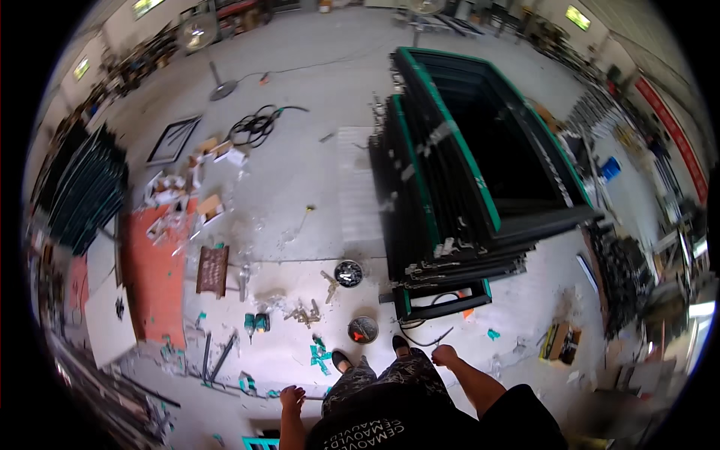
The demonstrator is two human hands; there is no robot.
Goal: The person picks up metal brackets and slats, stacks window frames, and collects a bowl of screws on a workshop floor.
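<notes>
I stand on a grey concrete floor, looking down at my dark patterned clothes and black shoes. My left hand (292, 398) hangs at my side with fingers loosely apart, holding nothing. My right hand (443, 355) hangs curled near my hip; nothing shows in it. Just ahead of my feet lie a small round tin (363, 329) and a second round container (349, 273) holding small parts. A tall stack of dark window frames with green tape (450, 187) stands ahead to the right of my right hand.
Loose metal fittings (305, 313), green tape scraps (320, 354) and dark bars (216, 358) litter the floor at left. A red mat (154, 277), cardboard boxes (210, 206), a coiled black cable (255, 126), a standing fan (202, 37) and leaning frames (82, 187) lie beyond.
</notes>
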